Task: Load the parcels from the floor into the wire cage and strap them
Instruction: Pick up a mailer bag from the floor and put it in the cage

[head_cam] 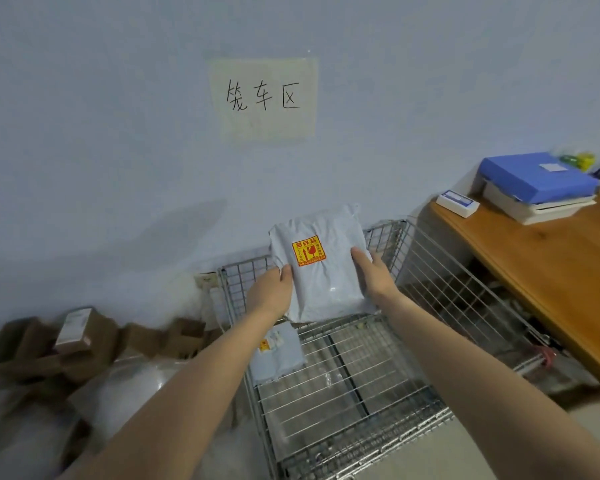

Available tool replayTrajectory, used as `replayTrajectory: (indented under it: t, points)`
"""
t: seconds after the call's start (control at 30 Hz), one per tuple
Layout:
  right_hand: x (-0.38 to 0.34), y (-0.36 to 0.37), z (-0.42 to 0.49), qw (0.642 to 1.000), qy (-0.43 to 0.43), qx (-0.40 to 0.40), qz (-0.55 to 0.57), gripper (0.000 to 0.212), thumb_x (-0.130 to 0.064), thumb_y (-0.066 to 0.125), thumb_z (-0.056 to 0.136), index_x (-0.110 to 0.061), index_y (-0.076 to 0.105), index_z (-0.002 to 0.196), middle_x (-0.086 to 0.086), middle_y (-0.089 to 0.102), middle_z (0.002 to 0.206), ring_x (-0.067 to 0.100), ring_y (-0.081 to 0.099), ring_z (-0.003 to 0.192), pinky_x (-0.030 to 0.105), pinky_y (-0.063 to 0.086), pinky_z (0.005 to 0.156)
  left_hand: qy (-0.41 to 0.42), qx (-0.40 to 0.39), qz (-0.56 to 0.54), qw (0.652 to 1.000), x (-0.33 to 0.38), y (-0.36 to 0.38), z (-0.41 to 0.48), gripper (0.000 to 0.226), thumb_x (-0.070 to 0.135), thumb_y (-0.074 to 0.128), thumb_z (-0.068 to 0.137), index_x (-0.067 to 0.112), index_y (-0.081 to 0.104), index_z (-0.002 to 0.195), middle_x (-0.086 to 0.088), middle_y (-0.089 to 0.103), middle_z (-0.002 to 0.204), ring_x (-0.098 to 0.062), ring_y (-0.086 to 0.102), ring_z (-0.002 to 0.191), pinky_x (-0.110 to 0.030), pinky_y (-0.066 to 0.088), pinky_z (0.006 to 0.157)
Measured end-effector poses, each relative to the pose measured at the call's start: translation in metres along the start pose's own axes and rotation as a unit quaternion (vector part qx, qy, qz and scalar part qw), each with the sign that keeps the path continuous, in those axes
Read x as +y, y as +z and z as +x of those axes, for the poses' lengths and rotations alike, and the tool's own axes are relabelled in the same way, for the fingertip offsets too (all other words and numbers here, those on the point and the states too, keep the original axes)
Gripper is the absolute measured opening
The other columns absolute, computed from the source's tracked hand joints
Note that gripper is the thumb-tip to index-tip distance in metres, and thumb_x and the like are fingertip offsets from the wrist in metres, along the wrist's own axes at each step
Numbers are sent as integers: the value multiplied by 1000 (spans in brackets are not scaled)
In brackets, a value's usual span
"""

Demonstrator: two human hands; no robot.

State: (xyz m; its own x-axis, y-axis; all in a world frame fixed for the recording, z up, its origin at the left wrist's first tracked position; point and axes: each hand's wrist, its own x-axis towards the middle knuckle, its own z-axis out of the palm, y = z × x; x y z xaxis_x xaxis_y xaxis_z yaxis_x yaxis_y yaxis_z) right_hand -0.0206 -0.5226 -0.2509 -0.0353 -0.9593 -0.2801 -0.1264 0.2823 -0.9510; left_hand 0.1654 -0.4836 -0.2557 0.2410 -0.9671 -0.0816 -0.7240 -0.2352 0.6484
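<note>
Left hand (pixel 272 294) and right hand (pixel 373 273) each grip a side edge of the grey parcel (pixel 323 282), thumbs on top. It's at frame centre, over the back of the wire cage (pixel 465 292), label side facing the camera. I'm guessing the two-handed care is down to the orange fragile sticker (pixel 309 251). Inside the cage I can only spot one other grey parcel (pixel 279 355), lying on the wire floor at its left side, so plenty of room. Brown boxes (pixel 84 344) sit on the floor at lower left, and there's a counter (pixel 534 258) on the right.

matt plastic parcel (pixel 321 268), metal wire cage (pixel 430 282), wooden table (pixel 541 258).
</note>
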Motion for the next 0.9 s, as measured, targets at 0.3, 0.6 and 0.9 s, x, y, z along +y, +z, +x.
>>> replayTrajectory:
  t: [0.3, 0.6, 0.9]
  points:
    - [49, 25, 72, 997, 54, 13, -54, 109, -79, 61, 56, -13, 42, 141, 4, 57, 135, 28, 55, 122, 50, 39, 108, -45, -72, -16, 996, -47, 45, 74, 49, 40, 26, 102, 6, 61, 100, -16, 65, 104, -33, 61, 99, -37, 47, 81]
    - [111, 41, 84, 983, 157, -53, -79, 45, -43, 51, 95, -7, 52, 123, 3, 64, 116, 22, 60, 107, 35, 46, 98, -117, -143, -66, 981, -108, 109, 67, 34, 32, 30, 102, 11, 55, 112, -12, 64, 111, -30, 61, 101, -36, 47, 85]
    - [232, 52, 127, 951, 238, -122, -153, 38, -16, 54, 97, 20, 58, 108, 27, 65, 103, 28, 57, 94, 47, 47, 94, -292, -106, -98, 945, -179, 195, 62, 21, 15, 37, 100, 4, 54, 94, -14, 58, 95, -29, 59, 90, -36, 46, 76]
